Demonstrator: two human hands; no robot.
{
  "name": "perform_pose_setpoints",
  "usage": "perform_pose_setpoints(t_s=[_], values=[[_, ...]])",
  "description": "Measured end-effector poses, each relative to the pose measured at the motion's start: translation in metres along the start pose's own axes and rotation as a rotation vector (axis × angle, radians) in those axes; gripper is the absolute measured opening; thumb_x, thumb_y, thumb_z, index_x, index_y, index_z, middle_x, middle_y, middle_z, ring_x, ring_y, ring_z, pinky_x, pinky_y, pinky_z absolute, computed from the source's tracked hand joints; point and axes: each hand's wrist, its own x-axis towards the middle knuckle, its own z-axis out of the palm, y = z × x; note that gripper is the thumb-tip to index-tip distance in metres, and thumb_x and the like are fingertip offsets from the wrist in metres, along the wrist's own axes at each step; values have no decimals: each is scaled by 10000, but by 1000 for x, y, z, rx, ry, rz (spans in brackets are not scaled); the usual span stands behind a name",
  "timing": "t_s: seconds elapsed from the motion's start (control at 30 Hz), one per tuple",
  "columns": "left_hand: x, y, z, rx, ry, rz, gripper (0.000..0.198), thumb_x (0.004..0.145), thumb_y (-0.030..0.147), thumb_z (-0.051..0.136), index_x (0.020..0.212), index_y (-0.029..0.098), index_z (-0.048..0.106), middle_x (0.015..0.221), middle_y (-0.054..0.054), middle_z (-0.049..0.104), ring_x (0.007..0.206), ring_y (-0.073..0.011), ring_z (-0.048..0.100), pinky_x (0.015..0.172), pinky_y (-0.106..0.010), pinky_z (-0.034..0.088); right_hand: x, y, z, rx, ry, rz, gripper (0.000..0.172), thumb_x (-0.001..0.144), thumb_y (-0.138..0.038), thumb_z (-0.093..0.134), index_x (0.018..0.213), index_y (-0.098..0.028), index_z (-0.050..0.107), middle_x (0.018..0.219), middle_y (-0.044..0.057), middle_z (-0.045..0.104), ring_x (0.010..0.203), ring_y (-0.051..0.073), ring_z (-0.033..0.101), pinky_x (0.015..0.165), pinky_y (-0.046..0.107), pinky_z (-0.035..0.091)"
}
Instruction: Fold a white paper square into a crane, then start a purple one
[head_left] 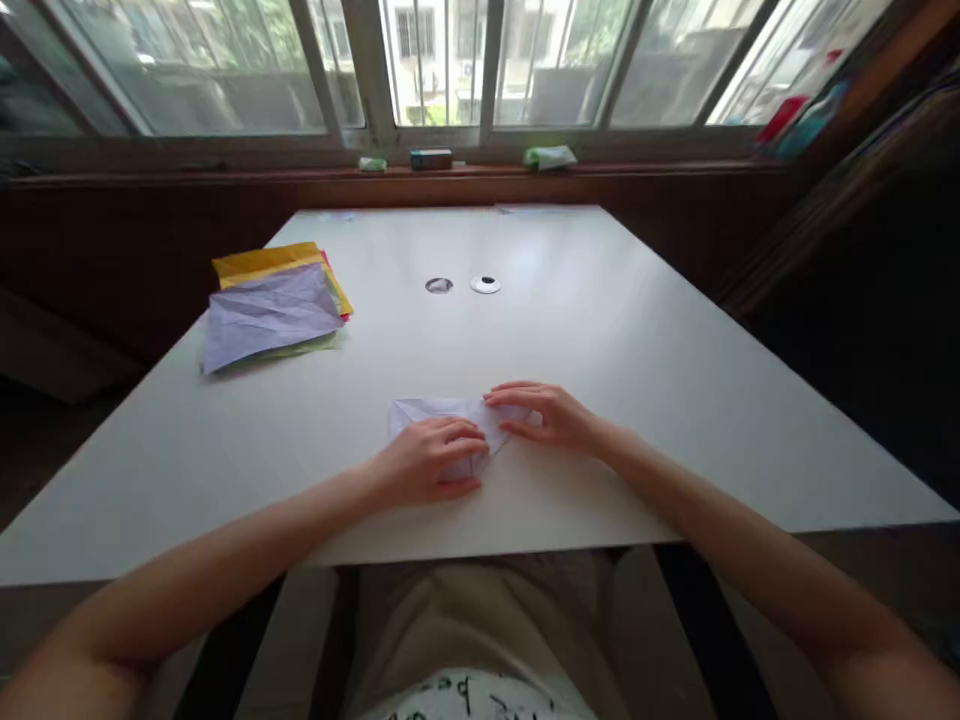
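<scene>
A pale lilac-white sheet of paper (pixel 427 408), folded and creased with slanting fold lines, lies near the front edge of the white table. Across its lower middle rests my left hand (pixel 431 458), palm down, fingers stretched over the paper and thumb by its near edge. My right hand (pixel 547 412) is at the paper's right end, with its fingers on top and its thumb on the near side, closed on that folded part. Both hands hide parts of the paper, including much of its right corner.
A stack of coloured sheets lies at the table's left, with a crumpled lilac sheet (pixel 274 310) over a yellow one (pixel 262 262). Two round cable holes (pixel 439 286) are in the white table (pixel 600 330). Small items, including a box (pixel 431 159), sit on the windowsill.
</scene>
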Motion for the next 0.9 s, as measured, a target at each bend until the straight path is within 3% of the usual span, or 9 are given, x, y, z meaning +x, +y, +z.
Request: perform_pose_setpoints(t_s=[0.17, 0.37, 0.53, 0.7, 0.9], values=[[-8, 4, 1, 47, 56, 95, 251, 833, 230, 460, 1052, 167, 567, 994, -67, 648, 910, -150, 611, 796, -257, 496, 2, 2, -2, 10, -67, -10, 329, 797, -338, 556, 1082, -181, 600, 1099, 84, 636, 1088, 192, 544, 932, 332, 450], [-11, 4, -4, 21, 52, 122, 324, 867, 158, 409, 1176, 175, 505, 1048, -67, 644, 938, -130, 618, 800, -222, 508, 4, 1, -5, -36, -126, -48, 451, 687, -423, 657, 1074, -199, 600, 1191, 91, 583, 1138, 231, 503, 953, 383, 430], [-11, 5, -8, -37, 114, 37, 371, 872, 130, 394, 1231, 194, 464, 1059, -57, 642, 955, -131, 614, 826, -233, 507, 4, 4, -1, -44, -49, -19, 284, 767, -299, 589, 1035, -208, 614, 1147, 75, 612, 1086, 196, 543, 904, 336, 463], [-13, 4, -11, -57, 296, -8, 476, 850, 50, 395, 1289, 231, 396, 1116, -63, 616, 1031, -130, 575, 869, -251, 482, 3, 3, -4, -86, 14, 4, 209, 818, -209, 503, 984, -209, 630, 1039, 60, 662, 962, 172, 608, 807, 301, 501], [-12, 1, -8, -48, 427, -73, 430, 828, 74, 476, 1231, 224, 467, 1054, -50, 642, 927, -104, 607, 790, -197, 483, 0, 6, -10, -166, 215, -13, 162, 826, -193, 497, 853, -205, 656, 822, 30, 700, 768, 144, 645, 699, 274, 510]])
